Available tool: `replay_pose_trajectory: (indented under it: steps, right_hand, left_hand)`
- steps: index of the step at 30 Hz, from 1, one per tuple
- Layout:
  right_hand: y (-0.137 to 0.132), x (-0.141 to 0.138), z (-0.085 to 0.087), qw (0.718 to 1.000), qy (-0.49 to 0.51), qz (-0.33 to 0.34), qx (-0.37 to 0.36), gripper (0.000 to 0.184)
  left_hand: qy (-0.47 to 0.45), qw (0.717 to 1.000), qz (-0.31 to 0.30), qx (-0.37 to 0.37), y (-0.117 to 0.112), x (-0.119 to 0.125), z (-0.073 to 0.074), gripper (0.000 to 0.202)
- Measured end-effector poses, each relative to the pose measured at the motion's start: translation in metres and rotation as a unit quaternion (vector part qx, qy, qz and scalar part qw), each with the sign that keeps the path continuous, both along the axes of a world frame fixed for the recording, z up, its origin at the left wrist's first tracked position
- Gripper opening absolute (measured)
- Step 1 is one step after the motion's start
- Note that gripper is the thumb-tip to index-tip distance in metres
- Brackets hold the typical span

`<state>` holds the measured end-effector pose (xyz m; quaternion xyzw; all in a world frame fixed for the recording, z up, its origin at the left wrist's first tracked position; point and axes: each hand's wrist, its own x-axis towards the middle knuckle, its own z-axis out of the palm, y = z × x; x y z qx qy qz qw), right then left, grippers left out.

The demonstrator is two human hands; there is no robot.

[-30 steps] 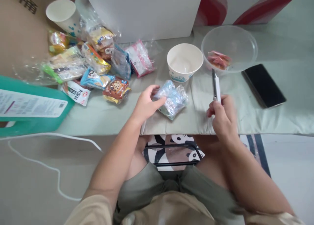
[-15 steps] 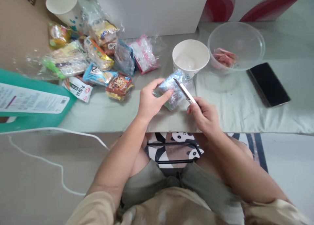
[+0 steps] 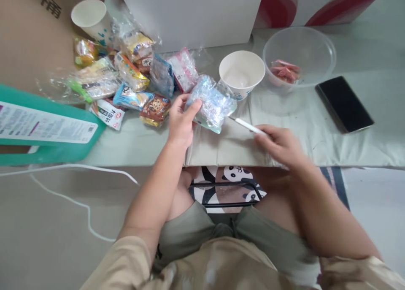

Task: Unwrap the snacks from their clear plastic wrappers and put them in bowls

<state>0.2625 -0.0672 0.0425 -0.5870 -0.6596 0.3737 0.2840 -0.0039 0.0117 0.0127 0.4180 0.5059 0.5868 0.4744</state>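
Between the thumb and fingers of my left hand (image 3: 182,120) is a shiny blue-and-clear plastic packet (image 3: 210,102), held above the table near its front edge. What the packet contains cannot be made out. My right hand (image 3: 280,143) is closed around a white-handled utility knife (image 3: 248,125), its dark blade pointing left toward the packet's lower right edge. Whether the blade touches the plastic is unclear. Just behind the packet stands a white paper bowl (image 3: 242,72). Wrapped snacks lie left of my left hand, among them a brown cookie packet (image 3: 155,108) and a blue one (image 3: 131,96).
At the right, a clear plastic bowl (image 3: 329,72) holds reddish packets (image 3: 285,71), with a black phone (image 3: 344,104) beside it. A paper cup (image 3: 90,17), a green container (image 3: 72,153) and a white box (image 3: 196,15) edge the left and back. A white cable (image 3: 85,166) hangs at front left.
My left hand has turned the packet and shifted it slightly left. My right hand has moved right and down with the knife, which now lies flatter and farther from my left thumb.
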Motion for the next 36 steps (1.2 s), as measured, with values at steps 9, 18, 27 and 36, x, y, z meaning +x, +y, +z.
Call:
replay_pose_trajectory:
  steps: [9,18,27,36]
  right_hand:
    - [0.009,0.062,-0.021,0.943,-0.189,-0.247,0.12,0.019]
    - [0.01,0.001,-0.023,0.98,-0.039,-0.059,0.186,0.057]
    - [0.013,0.001,-0.016,0.978,0.005,-0.103,0.184,0.018]
    - [0.009,0.053,-0.023,0.943,-0.049,-0.262,0.2,0.021]
  left_hand:
    - [0.332,0.94,-0.059,-0.047,-0.026,0.018,0.015,0.033]
    - [0.329,0.896,-0.295,0.048,-0.02,0.014,0.019,0.048]
    - [0.284,0.914,-0.289,0.022,-0.018,0.011,0.018,0.009]
    - [0.171,0.98,0.002,-0.104,0.008,-0.019,-0.002,0.007]
